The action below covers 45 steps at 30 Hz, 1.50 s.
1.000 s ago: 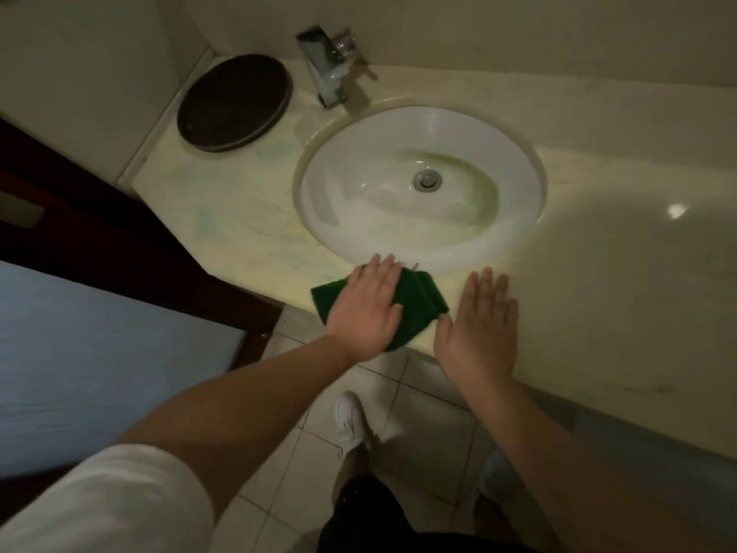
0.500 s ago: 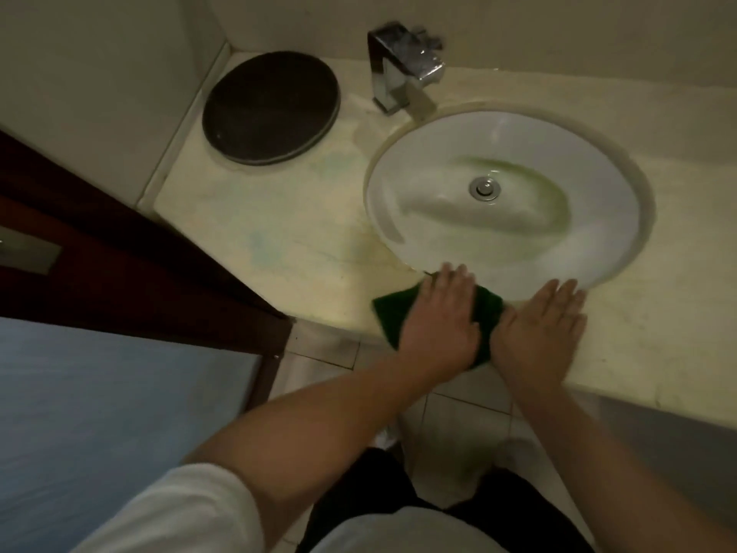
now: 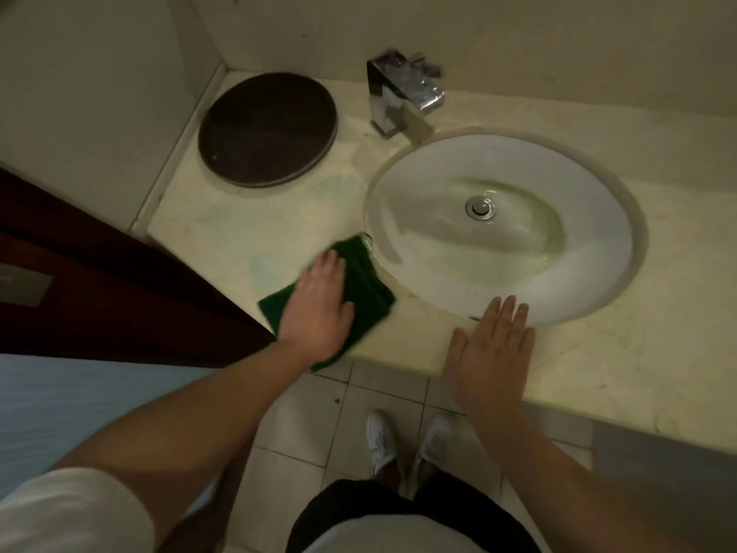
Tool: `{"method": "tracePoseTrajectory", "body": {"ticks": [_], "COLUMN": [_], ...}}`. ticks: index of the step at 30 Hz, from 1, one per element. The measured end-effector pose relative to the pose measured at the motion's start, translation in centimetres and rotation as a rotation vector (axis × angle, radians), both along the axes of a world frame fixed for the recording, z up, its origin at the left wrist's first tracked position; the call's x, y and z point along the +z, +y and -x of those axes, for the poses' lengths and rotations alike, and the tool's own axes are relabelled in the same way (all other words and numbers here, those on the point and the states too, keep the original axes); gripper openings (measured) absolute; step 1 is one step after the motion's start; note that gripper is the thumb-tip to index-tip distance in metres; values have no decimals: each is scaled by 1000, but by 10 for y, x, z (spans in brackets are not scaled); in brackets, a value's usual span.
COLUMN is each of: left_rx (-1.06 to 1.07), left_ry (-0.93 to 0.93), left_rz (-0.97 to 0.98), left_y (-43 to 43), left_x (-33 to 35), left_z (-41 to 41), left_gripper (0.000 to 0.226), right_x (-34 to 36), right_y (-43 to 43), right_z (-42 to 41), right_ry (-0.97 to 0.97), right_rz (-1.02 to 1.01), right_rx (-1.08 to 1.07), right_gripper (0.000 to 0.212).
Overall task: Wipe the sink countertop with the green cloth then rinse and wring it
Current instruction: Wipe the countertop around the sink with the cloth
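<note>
A dark green cloth (image 3: 361, 273) lies flat on the pale marble countertop (image 3: 247, 237), just left of the white oval sink (image 3: 506, 229). My left hand (image 3: 317, 309) presses flat on the cloth, palm down, covering its middle. My right hand (image 3: 492, 345) rests flat on the counter's front edge below the sink, fingers spread, holding nothing. The sink bowl shows a greenish stain around the drain (image 3: 480, 207). A chrome faucet (image 3: 402, 95) stands behind the sink at the left.
A round dark tray (image 3: 268, 129) sits in the back left corner of the counter against the wall. A dark wooden door (image 3: 99, 281) borders the counter's left end. Tiled floor (image 3: 339, 425) and my white shoes (image 3: 381, 441) lie below the edge.
My left hand has slid the cloth leftward along the counter's front, away from my right hand, to the sink's left side. The right hand stays flat on the front edge.
</note>
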<state>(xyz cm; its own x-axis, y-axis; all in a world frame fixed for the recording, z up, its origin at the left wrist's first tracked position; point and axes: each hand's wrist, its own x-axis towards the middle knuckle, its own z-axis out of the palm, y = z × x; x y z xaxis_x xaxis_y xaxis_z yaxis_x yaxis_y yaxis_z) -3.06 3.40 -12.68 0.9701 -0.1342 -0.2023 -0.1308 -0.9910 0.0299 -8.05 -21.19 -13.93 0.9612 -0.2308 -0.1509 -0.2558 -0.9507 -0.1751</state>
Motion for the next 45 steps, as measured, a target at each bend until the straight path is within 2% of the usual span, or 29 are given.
{"method": "tracePoseTrajectory", "body": {"ticks": [2,5,8,11,14,19,25,30,36,45], "left_rx": [143,251,88,-76,-96,154,588,758,794,601], "left_ry": [1,-25,-1,42,25,-12,-54,-84,-99,-113], "left_rz": [16,3,98,163,167,103,104,150,136,90], "left_y": [7,-34,-96,-108,-74,20,110,163,198,168], "left_x": [1,1,1,-1,-4,-12,-13,-14,-14,-12], "left_z": [-2,3,12,14,15,22,-2,-58,-117,-131], "left_gripper": [68,70,70,69,69,72,73,73,73,67], "right_x": [-1,-2,-6,-8,-7,-2,-1,0,2,1], "right_y": [-2,0,1,13,34,106,175,182,183,184], "right_z": [-1,-2,-4,-11,-19,-31,-64,-67,-68,-68], "right_ry": [1,9,2,-25,-46,-37,-24,-45,-26,-27], "right_rz": [5,-10,-34,-58,-71,-85,-53,-12,-11,-13], "right_rx": [15,8,62,182,287,389,287,248,234,223], "right_gripper": [73,74,72,66,64,66,68,66,66,66]}}
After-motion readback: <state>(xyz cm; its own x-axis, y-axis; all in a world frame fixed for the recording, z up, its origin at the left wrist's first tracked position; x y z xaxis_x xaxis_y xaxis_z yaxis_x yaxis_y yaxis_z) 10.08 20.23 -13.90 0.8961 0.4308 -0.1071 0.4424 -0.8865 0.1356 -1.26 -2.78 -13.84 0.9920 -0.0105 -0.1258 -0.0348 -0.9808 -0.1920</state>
